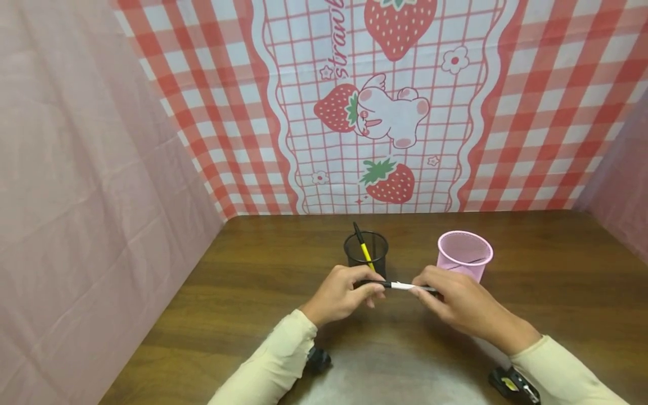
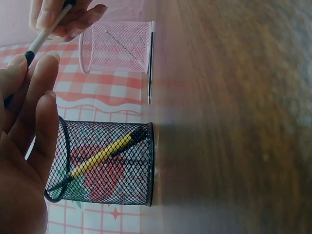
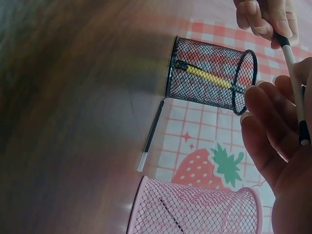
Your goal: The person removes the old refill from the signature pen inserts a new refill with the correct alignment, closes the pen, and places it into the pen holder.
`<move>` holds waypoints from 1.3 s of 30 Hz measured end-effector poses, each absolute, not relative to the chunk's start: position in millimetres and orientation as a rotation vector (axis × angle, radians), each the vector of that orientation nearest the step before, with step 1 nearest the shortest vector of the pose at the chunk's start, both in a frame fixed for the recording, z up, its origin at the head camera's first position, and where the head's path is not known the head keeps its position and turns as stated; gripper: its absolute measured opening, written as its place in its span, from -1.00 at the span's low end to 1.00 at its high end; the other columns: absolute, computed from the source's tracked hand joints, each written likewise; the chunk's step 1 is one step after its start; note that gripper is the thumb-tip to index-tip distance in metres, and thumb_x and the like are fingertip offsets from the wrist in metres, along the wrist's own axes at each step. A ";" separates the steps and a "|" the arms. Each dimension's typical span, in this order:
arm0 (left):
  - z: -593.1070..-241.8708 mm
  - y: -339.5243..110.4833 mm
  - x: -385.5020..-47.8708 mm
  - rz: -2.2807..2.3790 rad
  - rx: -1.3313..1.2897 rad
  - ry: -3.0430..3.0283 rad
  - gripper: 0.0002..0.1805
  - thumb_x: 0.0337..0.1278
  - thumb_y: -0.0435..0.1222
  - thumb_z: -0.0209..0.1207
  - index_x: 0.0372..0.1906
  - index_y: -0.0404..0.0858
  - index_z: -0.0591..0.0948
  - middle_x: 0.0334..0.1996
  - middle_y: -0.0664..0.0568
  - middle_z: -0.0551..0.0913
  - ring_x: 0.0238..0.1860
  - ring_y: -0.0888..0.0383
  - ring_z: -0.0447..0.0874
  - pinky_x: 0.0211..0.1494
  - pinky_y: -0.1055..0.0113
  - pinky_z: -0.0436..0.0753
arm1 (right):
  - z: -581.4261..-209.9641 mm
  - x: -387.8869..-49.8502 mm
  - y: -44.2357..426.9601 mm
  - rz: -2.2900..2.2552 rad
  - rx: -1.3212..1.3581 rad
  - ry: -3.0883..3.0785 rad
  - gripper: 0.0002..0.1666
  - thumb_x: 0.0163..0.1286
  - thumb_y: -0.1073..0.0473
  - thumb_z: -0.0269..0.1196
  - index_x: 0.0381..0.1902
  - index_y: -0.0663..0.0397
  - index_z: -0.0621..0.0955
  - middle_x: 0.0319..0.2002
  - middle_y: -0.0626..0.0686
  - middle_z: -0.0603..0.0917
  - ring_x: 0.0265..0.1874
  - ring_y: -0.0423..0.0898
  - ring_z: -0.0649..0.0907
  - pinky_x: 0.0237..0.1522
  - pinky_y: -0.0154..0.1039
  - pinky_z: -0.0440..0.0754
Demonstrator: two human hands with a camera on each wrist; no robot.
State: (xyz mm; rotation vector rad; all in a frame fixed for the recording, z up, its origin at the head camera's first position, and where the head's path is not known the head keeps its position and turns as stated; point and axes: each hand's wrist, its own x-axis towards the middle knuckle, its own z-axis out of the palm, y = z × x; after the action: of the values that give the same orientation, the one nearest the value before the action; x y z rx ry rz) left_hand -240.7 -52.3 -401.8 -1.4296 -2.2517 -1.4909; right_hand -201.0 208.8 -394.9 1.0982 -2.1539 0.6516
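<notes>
A pen with a white barrel and black ends is held level between both hands above the table. My left hand pinches its black left end between thumb and fingers. On the other end, my right hand grips with thumb and forefinger. Just behind the left hand stands a black mesh cup, with a yellow-and-black pen leaning inside. A pink mesh cup stands behind the right hand and contains a thin dark stick. Both wrist views show another black-and-white pen lying between the cups.
A small black object lies beside the left sleeve, and a black device sits by the right sleeve. Behind the brown wooden table hangs a strawberry-patterned cloth. Pale pink curtain closes off the left side.
</notes>
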 end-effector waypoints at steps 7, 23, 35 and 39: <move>-401.9 -50.5 -239.5 -1.504 -1.429 -2.248 -0.88 0.32 -0.39 0.23 -0.13 -0.32 0.70 -0.40 -0.02 0.77 -0.55 0.28 0.69 -0.42 0.40 0.68 | -397.5 -199.8 210.4 0.655 1.109 -2.183 -0.88 0.32 0.22 0.34 -0.27 -0.15 0.62 -0.38 -0.37 0.52 -0.48 -0.44 0.45 -0.41 -0.50 0.44; -375.0 -53.8 -219.0 -1.554 -1.380 -2.249 -0.92 0.29 -0.52 0.21 -0.19 -0.48 0.67 -0.46 -0.18 0.74 -0.56 0.16 0.70 -0.44 0.16 0.71 | -396.1 -197.6 209.7 0.699 1.033 -2.217 -0.62 0.05 0.28 0.51 -0.20 -0.06 0.60 -0.37 -0.31 0.58 -0.49 -0.41 0.51 -0.44 -0.52 0.45; -373.9 -55.4 -219.5 -1.670 -1.320 -2.288 -0.90 0.32 -0.52 0.19 -0.21 -0.53 0.66 -0.49 -0.22 0.73 -0.58 0.00 0.70 -0.44 -0.05 0.68 | -397.9 -203.8 213.2 0.707 1.067 -2.107 -0.62 0.52 -0.16 0.13 -0.27 0.00 0.62 -0.39 -0.25 0.62 -0.48 -0.37 0.50 -0.43 -0.46 0.47; -373.0 -55.2 -219.5 -1.661 -1.326 -2.270 -0.91 0.30 -0.53 0.20 -0.22 -0.53 0.66 -0.49 -0.23 0.73 -0.58 0.03 0.70 -0.45 -0.07 0.68 | -397.7 -204.6 213.1 0.718 1.097 -2.075 -0.57 0.53 -0.19 0.10 -0.25 0.01 0.65 -0.38 -0.24 0.63 -0.49 -0.37 0.49 -0.42 -0.49 0.44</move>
State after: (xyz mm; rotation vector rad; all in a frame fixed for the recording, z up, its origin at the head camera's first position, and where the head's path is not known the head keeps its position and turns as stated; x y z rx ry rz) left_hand -219.5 -55.2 -373.0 -1.3263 -2.2699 -1.6608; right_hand -204.6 213.1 -397.7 1.0974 -2.0753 0.7183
